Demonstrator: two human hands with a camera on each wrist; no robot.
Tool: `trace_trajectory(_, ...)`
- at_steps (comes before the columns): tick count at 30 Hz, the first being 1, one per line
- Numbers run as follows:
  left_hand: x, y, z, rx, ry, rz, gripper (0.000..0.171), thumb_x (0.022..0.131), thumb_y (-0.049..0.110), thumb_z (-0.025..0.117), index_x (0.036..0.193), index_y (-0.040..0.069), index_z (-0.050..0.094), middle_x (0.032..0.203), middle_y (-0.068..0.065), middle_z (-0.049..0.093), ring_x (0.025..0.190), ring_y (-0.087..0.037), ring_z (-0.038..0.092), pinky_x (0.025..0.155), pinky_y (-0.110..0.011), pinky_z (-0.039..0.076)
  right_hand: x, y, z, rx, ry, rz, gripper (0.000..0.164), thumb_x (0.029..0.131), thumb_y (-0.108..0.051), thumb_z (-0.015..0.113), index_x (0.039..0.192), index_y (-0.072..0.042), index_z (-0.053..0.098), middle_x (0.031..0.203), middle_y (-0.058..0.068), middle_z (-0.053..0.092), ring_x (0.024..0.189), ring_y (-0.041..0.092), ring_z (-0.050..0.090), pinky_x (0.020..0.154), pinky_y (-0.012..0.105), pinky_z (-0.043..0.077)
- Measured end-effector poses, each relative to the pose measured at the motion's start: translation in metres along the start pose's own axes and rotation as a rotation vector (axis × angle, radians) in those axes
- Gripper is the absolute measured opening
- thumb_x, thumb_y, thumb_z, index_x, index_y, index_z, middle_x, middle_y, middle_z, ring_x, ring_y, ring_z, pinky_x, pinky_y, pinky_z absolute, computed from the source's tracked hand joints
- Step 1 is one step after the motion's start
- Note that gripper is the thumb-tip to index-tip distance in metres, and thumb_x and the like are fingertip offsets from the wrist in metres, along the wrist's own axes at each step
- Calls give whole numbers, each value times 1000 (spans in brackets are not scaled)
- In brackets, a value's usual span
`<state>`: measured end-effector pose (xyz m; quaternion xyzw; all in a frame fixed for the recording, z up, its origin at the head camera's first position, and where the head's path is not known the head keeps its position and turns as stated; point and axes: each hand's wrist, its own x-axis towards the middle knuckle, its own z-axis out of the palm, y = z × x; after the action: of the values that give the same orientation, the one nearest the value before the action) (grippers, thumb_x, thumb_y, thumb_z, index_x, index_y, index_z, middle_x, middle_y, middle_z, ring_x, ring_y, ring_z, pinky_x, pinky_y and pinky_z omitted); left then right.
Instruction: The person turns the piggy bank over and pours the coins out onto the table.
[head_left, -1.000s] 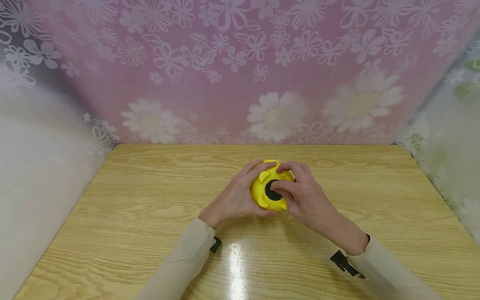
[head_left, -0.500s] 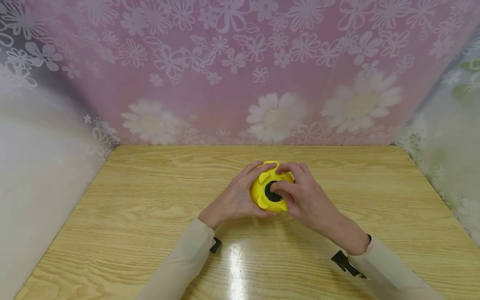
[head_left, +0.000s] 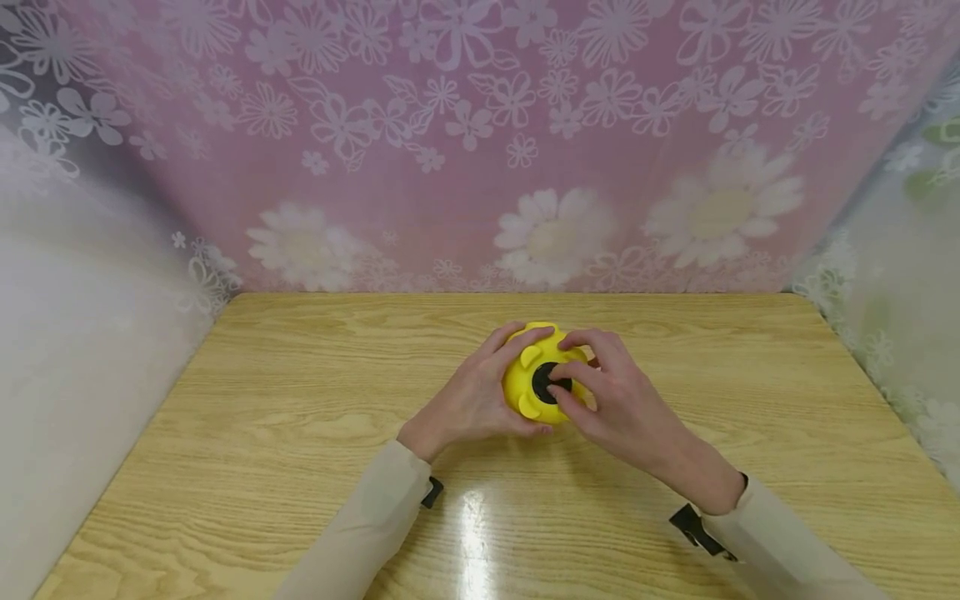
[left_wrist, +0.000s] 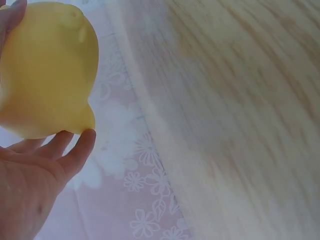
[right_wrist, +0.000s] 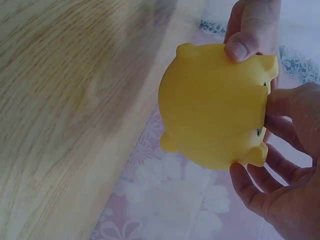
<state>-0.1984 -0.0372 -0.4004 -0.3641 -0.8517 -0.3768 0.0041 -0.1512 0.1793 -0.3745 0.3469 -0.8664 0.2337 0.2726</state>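
A rounded yellow piggy bank [head_left: 525, 383] with stubby feet is held up over the table, its underside turned up towards the head camera. A black round plug [head_left: 542, 386] sits in that underside. My left hand [head_left: 474, 392] grips the bank from the left, fingers round the far side and thumb at the near side. My right hand [head_left: 626, 400] is on the right, its thumb and index finger pinching at the plug, other fingers against the bank. In the right wrist view the smooth yellow body [right_wrist: 210, 105] shows from the side; the plug is mostly hidden there.
A wood-grain table [head_left: 300, 417] lies below both hands. Behind it hangs a pink floral curtain [head_left: 420, 192], with pale curtains at either side. Dark straps [head_left: 697, 532] hang near the wrists.
My right thumb has shifted from the plug's near right edge to its middle, closer to the index finger. The right hand moved slightly right. My left hand keeps its hold.
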Motion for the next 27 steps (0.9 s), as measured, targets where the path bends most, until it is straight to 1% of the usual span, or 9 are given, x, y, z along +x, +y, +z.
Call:
trace_trajectory(3, -1, 1, 1, 27, 23, -12, 107, 70, 41, 95, 158, 40, 32, 161, -3, 32, 137, -24, 51, 106, -41, 54, 0, 1, 0, -17, 2, 22, 24, 75, -5, 87, 90, -6, 69, 117, 20, 58, 111, 35, 54, 74, 41, 58)
trace_trajectory(6, -1, 1, 3, 59, 59, -28, 108, 70, 43, 94, 158, 40, 32, 159, -4, 32, 134, -24, 54, 105, -40, 55, 0, 1, 1, -32, 13, 81, 27, 75, -10, 87, 92, -4, 67, 117, 21, 58, 108, 35, 56, 76, 43, 58)
trace_trajectory(10, -1, 1, 6, 105, 102, -24, 106, 70, 44, 94, 157, 37, 34, 156, -6, 36, 134, -24, 52, 104, -41, 56, 0, 0, 4, -35, 15, 167, 30, 76, -15, 88, 92, -3, 65, 115, 21, 58, 105, 35, 57, 77, 45, 58)
trace_trajectory(15, 2, 1, 8, 151, 133, -8, 105, 70, 44, 94, 157, 34, 36, 153, -8, 40, 133, -27, 53, 104, -42, 56, 2, -2, 6, -24, 7, 259, 32, 76, -19, 89, 91, -2, 66, 116, 19, 57, 99, 31, 59, 75, 41, 58)
trace_trajectory(18, 3, 1, 8, 184, 143, -6, 104, 70, 46, 93, 157, 33, 37, 152, -9, 41, 129, -27, 55, 104, -44, 55, 5, -4, 7, -10, -6, 311, 30, 77, -17, 88, 90, 0, 67, 116, 18, 57, 95, 29, 61, 75, 40, 60)
trace_trajectory(22, 4, 2, 10, 225, 149, -3, 103, 70, 48, 93, 157, 31, 38, 150, -10, 43, 125, -27, 57, 103, -45, 55, 8, -7, 6, 15, -48, 381, 26, 78, -13, 86, 87, 1, 67, 116, 19, 57, 93, 32, 67, 78, 43, 63)
trace_trajectory(24, 4, 2, 10, 243, 153, 0, 103, 70, 49, 93, 156, 31, 39, 150, -11, 43, 124, -27, 57, 101, -46, 56, 10, -8, 5, 20, -65, 401, 24, 78, -12, 85, 86, 1, 66, 116, 19, 57, 92, 33, 68, 77, 43, 63)
trace_trajectory(27, 5, 3, 11, 270, 157, 3, 103, 70, 50, 92, 156, 31, 39, 149, -12, 44, 122, -28, 58, 99, -47, 56, 11, -9, 4, 9, -75, 396, 24, 77, -10, 86, 84, 2, 66, 114, 19, 57, 91, 31, 66, 75, 41, 63)
